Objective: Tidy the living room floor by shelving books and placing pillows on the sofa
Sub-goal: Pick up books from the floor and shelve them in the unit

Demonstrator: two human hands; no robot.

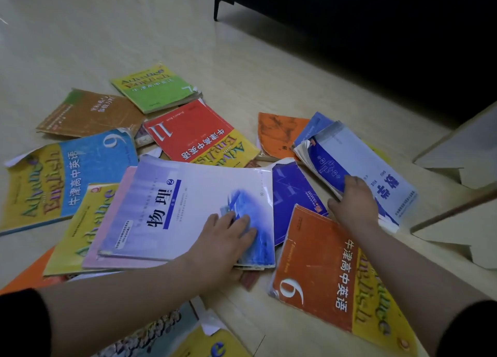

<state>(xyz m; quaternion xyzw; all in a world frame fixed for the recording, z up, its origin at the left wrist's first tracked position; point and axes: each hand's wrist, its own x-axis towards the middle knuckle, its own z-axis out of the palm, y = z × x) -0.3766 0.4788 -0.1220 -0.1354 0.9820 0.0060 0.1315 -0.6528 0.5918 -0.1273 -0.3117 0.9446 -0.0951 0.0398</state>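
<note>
A dark sofa point(376, 33) fills one o'clock; books point(199, 133) lie scattered across the floor point(80, 33). At centre the left hand point(228, 238) pinches a corner of the pale physics book point(188, 203); at three o'clock the right hand point(355, 203) grasps the blue maths book point(363, 163).

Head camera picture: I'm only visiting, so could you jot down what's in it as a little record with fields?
Place: pale floor beside a dark sofa
Books: many, scattered flat and overlapping on the floor
Left hand: fingers lie on the white book; thumb hidden
Right hand: grips the edge of the pale blue book
Nearest big book: orange book marked 6, partly under the right forearm
Pillows: none in view
</note>
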